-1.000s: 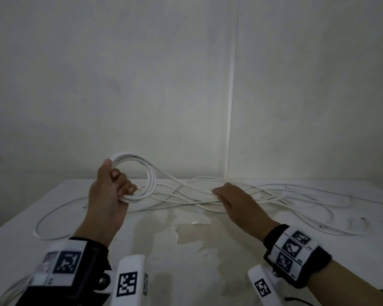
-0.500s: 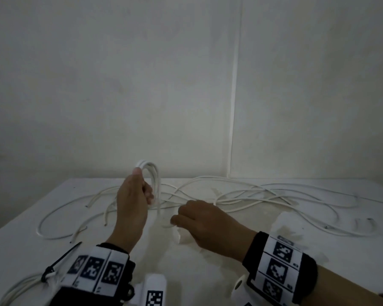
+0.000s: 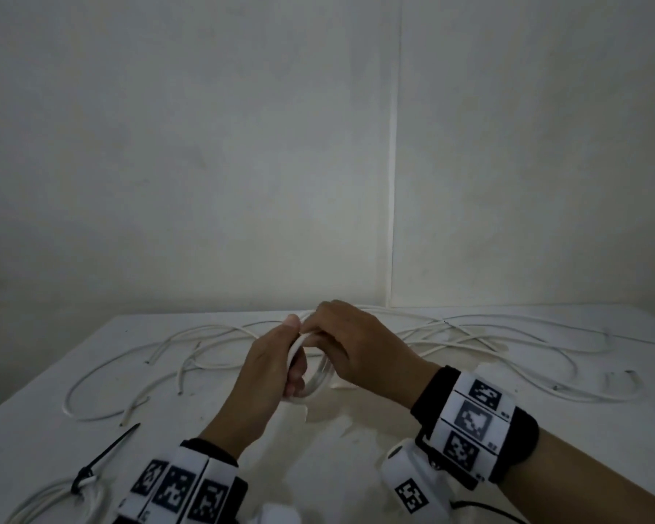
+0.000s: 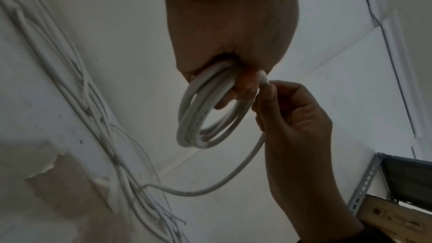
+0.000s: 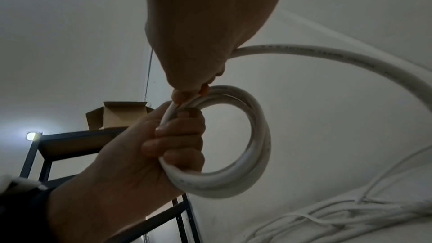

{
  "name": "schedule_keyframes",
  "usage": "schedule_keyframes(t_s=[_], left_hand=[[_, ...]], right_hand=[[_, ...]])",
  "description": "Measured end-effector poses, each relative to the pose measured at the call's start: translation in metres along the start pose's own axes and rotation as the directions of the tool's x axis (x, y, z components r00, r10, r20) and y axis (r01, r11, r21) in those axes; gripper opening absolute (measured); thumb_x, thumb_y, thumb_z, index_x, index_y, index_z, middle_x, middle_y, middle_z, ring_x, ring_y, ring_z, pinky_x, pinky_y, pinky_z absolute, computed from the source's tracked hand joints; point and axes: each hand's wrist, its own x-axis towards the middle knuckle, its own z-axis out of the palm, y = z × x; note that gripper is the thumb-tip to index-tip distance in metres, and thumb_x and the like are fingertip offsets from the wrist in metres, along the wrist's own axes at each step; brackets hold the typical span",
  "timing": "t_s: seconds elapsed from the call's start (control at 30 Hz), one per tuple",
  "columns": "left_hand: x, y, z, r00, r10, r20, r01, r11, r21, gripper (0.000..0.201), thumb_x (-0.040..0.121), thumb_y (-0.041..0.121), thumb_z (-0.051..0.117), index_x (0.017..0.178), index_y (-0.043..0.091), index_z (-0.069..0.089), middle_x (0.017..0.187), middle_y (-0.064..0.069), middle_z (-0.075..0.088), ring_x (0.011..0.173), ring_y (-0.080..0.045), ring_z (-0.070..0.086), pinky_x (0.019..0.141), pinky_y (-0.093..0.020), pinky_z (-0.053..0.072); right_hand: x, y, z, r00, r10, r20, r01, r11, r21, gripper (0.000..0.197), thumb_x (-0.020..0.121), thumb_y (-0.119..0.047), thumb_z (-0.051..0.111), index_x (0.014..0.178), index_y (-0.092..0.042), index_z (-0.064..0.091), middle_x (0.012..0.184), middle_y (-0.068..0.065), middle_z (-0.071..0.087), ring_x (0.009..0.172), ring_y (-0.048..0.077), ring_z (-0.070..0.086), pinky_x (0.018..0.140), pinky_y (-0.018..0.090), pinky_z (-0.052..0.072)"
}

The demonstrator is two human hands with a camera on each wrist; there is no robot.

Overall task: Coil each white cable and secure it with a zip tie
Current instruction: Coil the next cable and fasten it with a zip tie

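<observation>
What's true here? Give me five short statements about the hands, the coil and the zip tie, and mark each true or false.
1. The left hand grips a white cable coil. True.
2. The right hand lies flat on the table. False: it pinches the cable at the coil.
3. A black zip tie already binds a cable bundle at the near left. True.
4. The held coil has a zip tie on it. False: none shows.
5. No loose cables remain on the table. False: several lie there.
</observation>
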Motion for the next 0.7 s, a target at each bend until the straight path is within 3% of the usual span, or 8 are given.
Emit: schedule_keyframes(t_s=[0.1, 0.2, 0.33, 0.4, 0.47, 0.57, 0.63, 0.7], left_hand=[[0.0, 0.008, 0.0, 0.992, -0.073, 0.098, 0.077, 0.996, -0.04, 0.05, 0.099, 0.033, 0.031, 0.054, 0.014, 0.041, 0.038, 0.005, 0.035, 0.034, -0.009, 0.029, 0.044, -0.023, 0.03], [-0.003, 0.011, -0.002, 0.978, -0.113, 0.177, 0.128, 0.989, -0.074, 0.046, 0.098, 0.035, 0.031, 0.058, 0.013, 0.037, 0.038, 0.004, 0.032, 0.033, -0.009, 0.025, 0.039, -0.02, 0.03], [-0.009, 0.015, -0.003, 0.958, -0.139, 0.253, 0.176, 0.976, -0.129, 0.044, 0.085, 0.049, 0.038, 0.06, 0.013, 0.038, 0.04, 0.004, 0.028, 0.033, -0.008, 0.021, 0.036, -0.018, 0.027], [-0.009, 0.017, -0.001, 0.963, -0.134, 0.234, 0.173, 0.972, -0.156, 0.044, 0.083, 0.05, 0.039, 0.059, 0.013, 0.039, 0.04, 0.004, 0.027, 0.032, -0.007, 0.021, 0.035, -0.017, 0.026], [-0.006, 0.017, 0.002, 0.975, -0.137, 0.176, 0.168, 0.97, -0.178, 0.043, 0.092, 0.041, 0.039, 0.059, 0.012, 0.037, 0.039, 0.004, 0.026, 0.031, -0.007, 0.02, 0.035, -0.016, 0.024], [-0.003, 0.015, 0.004, 0.985, -0.137, 0.104, 0.159, 0.956, -0.247, 0.043, 0.095, 0.033, 0.038, 0.058, 0.013, 0.034, 0.037, 0.005, 0.024, 0.029, -0.007, 0.019, 0.034, -0.015, 0.023], [-0.003, 0.013, 0.005, 0.986, -0.144, 0.08, 0.161, 0.94, -0.301, 0.043, 0.095, 0.034, 0.037, 0.057, 0.014, 0.033, 0.037, 0.005, 0.023, 0.028, -0.007, 0.019, 0.033, -0.015, 0.023], [-0.003, 0.011, 0.003, 0.987, -0.15, 0.061, 0.162, 0.912, -0.378, 0.043, 0.094, 0.036, 0.037, 0.057, 0.014, 0.032, 0.036, 0.006, 0.023, 0.028, -0.006, 0.018, 0.032, -0.016, 0.022]], right_hand=[[0.004, 0.002, -0.009, 1.0, 0.008, -0.023, -0.007, 1.0, 0.023, 0.036, 0.094, -0.03, 0.038, 0.082, -0.001, 0.056, 0.074, 0.011, 0.054, 0.069, 0.012, 0.04, 0.065, 0.014, 0.031], [0.005, 0.007, -0.017, 0.998, 0.067, 0.007, -0.067, 0.998, 0.008, 0.033, 0.091, -0.035, 0.048, 0.084, -0.005, 0.059, 0.082, 0.005, 0.052, 0.067, 0.014, 0.046, 0.059, 0.021, 0.039], [0.006, 0.01, -0.026, 0.944, 0.302, 0.129, -0.32, 0.936, 0.149, 0.023, 0.089, -0.026, 0.053, 0.086, -0.008, 0.068, 0.078, -0.009, 0.056, 0.066, 0.0, 0.05, 0.063, 0.011, 0.037], [0.007, 0.008, -0.028, 0.901, 0.397, 0.173, -0.426, 0.885, 0.187, 0.017, 0.091, -0.021, 0.055, 0.084, -0.013, 0.067, 0.071, -0.014, 0.059, 0.064, -0.002, 0.052, 0.063, 0.012, 0.038], [0.007, 0.004, -0.031, 0.856, 0.469, 0.216, -0.513, 0.817, 0.261, 0.018, 0.093, -0.018, 0.052, 0.08, -0.017, 0.064, 0.07, -0.014, 0.06, 0.062, -0.001, 0.052, 0.063, 0.014, 0.04], [0.008, -0.007, -0.036, 0.808, 0.493, 0.322, -0.588, 0.704, 0.399, 0.032, 0.098, -0.023, 0.04, 0.082, -0.009, 0.064, 0.067, -0.007, 0.062, 0.051, -0.003, 0.049, 0.054, 0.008, 0.035], [0.006, -0.011, -0.039, 0.788, 0.496, 0.364, -0.614, 0.67, 0.417, 0.039, 0.1, -0.025, 0.035, 0.086, -0.003, 0.065, 0.067, -0.006, 0.06, 0.046, -0.005, 0.046, 0.05, 0.005, 0.033], [0.004, -0.013, -0.037, 0.78, 0.491, 0.388, -0.621, 0.68, 0.39, 0.035, 0.1, -0.025, 0.033, 0.09, -0.008, 0.062, 0.07, -0.004, 0.06, 0.046, -0.006, 0.045, 0.051, 0.005, 0.032]])
